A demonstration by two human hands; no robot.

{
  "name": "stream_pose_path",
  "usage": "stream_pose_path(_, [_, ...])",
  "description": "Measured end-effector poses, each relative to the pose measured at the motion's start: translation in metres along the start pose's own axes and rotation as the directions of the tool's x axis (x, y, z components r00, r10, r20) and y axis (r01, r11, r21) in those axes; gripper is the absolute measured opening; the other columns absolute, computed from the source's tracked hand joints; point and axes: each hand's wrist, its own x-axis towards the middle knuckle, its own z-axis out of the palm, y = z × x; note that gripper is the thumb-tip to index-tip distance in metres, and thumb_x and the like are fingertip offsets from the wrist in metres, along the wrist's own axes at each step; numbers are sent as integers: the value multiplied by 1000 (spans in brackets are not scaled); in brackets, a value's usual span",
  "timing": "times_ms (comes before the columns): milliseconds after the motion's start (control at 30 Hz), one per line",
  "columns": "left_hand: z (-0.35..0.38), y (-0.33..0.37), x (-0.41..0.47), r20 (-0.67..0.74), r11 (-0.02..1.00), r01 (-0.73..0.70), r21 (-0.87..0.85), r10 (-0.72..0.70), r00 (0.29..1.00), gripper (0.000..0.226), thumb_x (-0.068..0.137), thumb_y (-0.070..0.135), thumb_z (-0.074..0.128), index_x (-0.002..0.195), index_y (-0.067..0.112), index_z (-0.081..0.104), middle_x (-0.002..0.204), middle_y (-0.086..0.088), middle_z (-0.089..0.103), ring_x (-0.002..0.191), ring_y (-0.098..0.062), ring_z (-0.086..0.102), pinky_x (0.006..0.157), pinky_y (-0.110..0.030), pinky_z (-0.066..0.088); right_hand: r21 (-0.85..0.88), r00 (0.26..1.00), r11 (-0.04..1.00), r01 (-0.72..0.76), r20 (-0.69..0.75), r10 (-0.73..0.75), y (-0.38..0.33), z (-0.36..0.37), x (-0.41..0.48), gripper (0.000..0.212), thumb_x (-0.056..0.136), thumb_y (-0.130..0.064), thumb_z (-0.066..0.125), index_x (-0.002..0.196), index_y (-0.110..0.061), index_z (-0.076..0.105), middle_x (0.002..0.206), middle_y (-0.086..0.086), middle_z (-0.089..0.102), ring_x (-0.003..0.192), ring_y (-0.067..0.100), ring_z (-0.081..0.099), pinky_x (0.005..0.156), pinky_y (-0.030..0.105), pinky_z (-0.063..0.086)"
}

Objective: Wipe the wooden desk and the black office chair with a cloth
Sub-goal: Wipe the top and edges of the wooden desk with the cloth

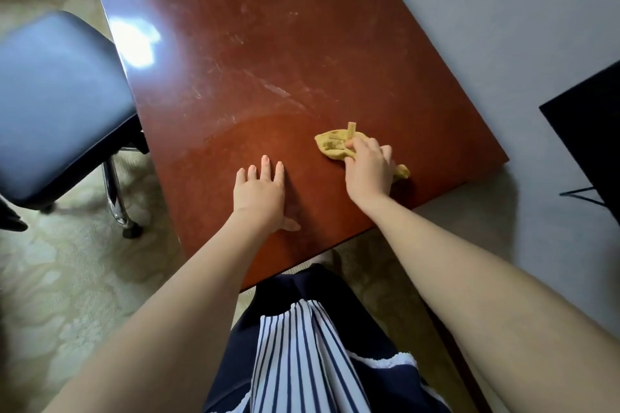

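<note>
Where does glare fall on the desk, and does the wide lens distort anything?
Head view: a white glare patch lies on the wooden desk near its left edge, beside the black office chair. Head view: the wide lens swells the forearms at the bottom and slants the desk. Head view: the cloth in the right hand looks slightly soft.

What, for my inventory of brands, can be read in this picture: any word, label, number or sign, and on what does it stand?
No text can be read anywhere in this view.
wooden desk: scuffs and glare only, no writing.
black office chair: no label shows.
yellow cloth, gripped by the right hand: its small tab shows no legible print.
</note>
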Motion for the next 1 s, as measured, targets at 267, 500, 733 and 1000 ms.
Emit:
stream_pose_path(267, [-10, 3, 8, 56, 999, 17, -41, -14, 998, 125, 65, 78, 59, 151, 11, -1, 158, -17, -1, 143, -36, 16, 115, -47, 12, 27, 954, 961, 275, -130, -269, 47, 3, -73, 31, 77, -5, 73, 107, -15, 72, 107, 4, 69, 98, 29, 59, 83, 39, 46])
stream_pose_path(500, [3, 13, 6, 32, 995, 69, -77, -67, 997, 126, 67, 76, 59, 150, 10, -9, 157, -18, -10, 144, -38, 6, 115, -49, 14, 122, 964, 990, -70, -246, 98, 131, -35, -17, 31, 87, -2, 62, 116, -10, 68, 115, 10, 65, 101, 31, 50, 80, 32, 41])
stream_pose_path(733, [9, 20, 3, -48, 990, 129, -51, -132, 990, 124, 65, 84, 48, 150, 13, -9, 158, -15, -7, 145, -35, 6, 112, -57, 7, 106, 941, 964, -244, -217, 262, 149, -57, 86, 33, 94, -14, 54, 126, -16, 60, 130, 9, 55, 116, 31, 44, 96, 36, 35])
stream_pose_path(1000, [10, 28, 4, -72, 985, 165, -52, -169, 983, 128, 63, 83, 52, 149, 9, -5, 157, -20, -3, 144, -38, 10, 113, -54, 9, -3, 999, 1000, -31, 14, 31, 88, -39, 113, 33, 96, -23, 50, 129, -22, 54, 134, 3, 51, 118, 27, 41, 95, 38, 37])
